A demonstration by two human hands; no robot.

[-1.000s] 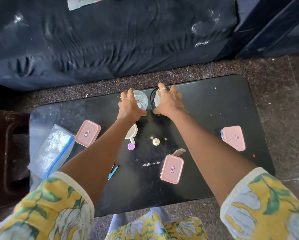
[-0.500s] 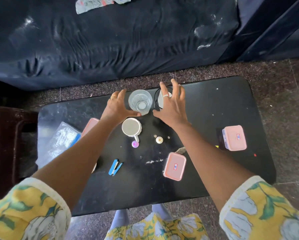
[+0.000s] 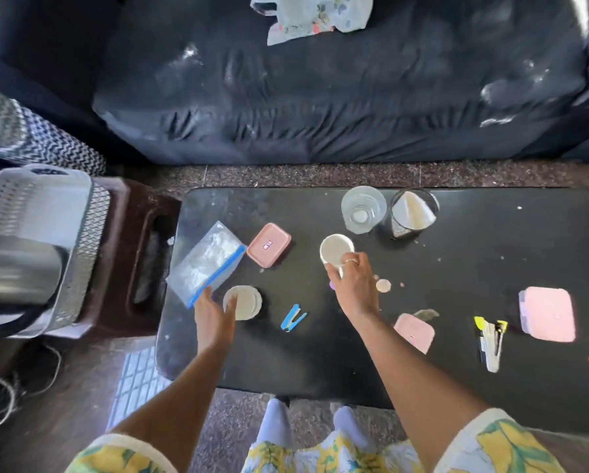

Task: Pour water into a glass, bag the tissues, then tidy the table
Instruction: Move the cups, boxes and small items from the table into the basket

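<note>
A clear glass (image 3: 363, 209) holding water stands at the table's far edge, beside a black mesh cup (image 3: 412, 213) with a white paper cone in it. My right hand (image 3: 354, 288) is closed on the handle side of a small white cup (image 3: 336, 250) just in front of the glass. At the table's left end lies a clear zip bag (image 3: 207, 264) with a blue seal and white tissue inside. My left hand (image 3: 214, 315) is open, fingertips at the bag's near corner, thumb over a round beige disc (image 3: 243, 302).
Three pink lidded boxes (image 3: 268, 245) (image 3: 414, 332) (image 3: 547, 314), a blue clip (image 3: 293, 317), a small round cap (image 3: 383, 285) and several pens (image 3: 489, 339) lie on the black table (image 3: 456, 370). A grey basket (image 3: 37, 233) sits on a brown stool at left. A dark sofa (image 3: 320, 97) lies beyond.
Both hands let go of the glass and mesh cup and drew back. The right hand came onto the white cup, the left moved to the zip bag. The view swung left.
</note>
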